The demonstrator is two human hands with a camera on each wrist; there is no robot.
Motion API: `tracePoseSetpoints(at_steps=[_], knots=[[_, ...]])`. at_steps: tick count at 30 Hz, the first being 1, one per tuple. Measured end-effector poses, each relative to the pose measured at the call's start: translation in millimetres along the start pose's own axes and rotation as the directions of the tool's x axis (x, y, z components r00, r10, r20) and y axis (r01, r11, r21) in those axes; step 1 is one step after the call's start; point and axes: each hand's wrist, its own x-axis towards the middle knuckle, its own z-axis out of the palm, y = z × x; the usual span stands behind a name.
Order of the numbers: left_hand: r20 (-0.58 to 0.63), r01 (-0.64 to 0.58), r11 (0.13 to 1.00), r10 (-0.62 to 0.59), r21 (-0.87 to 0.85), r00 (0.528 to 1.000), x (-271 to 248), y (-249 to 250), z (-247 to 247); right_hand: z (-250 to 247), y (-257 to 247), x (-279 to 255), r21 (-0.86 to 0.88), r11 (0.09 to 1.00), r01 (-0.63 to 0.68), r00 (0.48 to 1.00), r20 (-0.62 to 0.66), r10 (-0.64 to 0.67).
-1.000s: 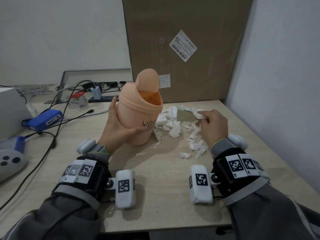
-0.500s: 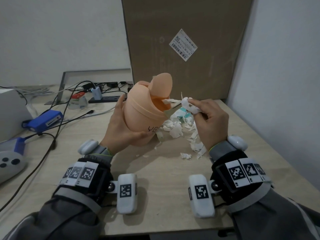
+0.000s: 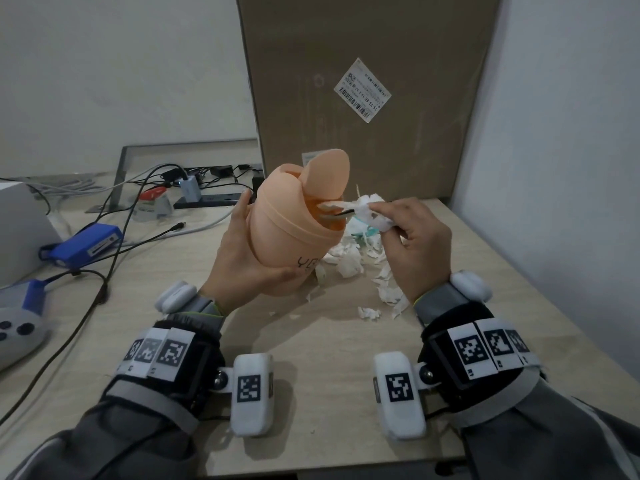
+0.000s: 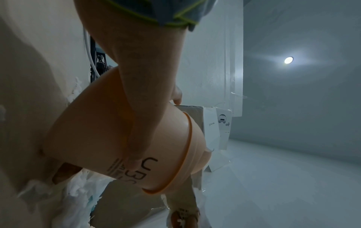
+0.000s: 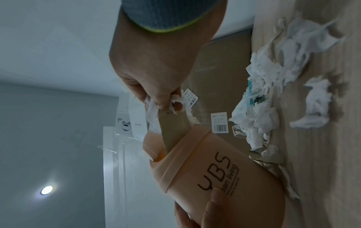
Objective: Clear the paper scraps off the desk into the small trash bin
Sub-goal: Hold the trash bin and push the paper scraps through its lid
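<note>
Peach trash bin (image 3: 294,237), flap tipped open, tilts in left hand (image 3: 239,268)

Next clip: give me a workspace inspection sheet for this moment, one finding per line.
Surface: pale wood-grain desk, scraps lying on its right part.
Job's things: peach trash bin lifted and tilted to the right, swing lid tipped open; paper scraps piled beside it; held wad at the bin's mouth.
Clutter: blue box, grey controller, white box at far left.
Hands: left hand grips the bin; right hand pinches the wad.
Cables: black cables run across the left side to a power strip.
Surroundings: large cardboard box against the wall; white walls.
</note>
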Motion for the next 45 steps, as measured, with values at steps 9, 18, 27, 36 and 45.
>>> tracePoseSetpoints(at_steps=[9, 18, 27, 36, 45], knots=[[0.030, -0.036, 0.999, 0.037, -0.023, 0.999, -2, 6, 5, 3, -9, -3, 0.119, 0.993, -0.006, 0.987, 0.161, -0.013], [0.073, -0.100, 0.995, 0.101, -0.026, 0.992, -5, 14, 12, 6, -21, -5, 0.258, 0.932, -0.254, 0.934, 0.315, 0.168], [0.099, -0.087, 0.995, 0.091, -0.039, 0.991, -8, 21, 17, -4, -34, -8, 0.204, 0.885, -0.419, 0.821, 0.502, 0.273], [0.101, -0.095, 0.992, 0.103, -0.085, 0.990, -8, 21, 17, 3, -26, -5, 0.260, 0.928, -0.268, 0.910, 0.383, 0.156], [0.111, -0.078, 0.993, 0.087, -0.091, 0.990, -8, 21, 16, -2, -28, -4, 0.100, 0.976, -0.194, 0.947, 0.278, 0.160]])
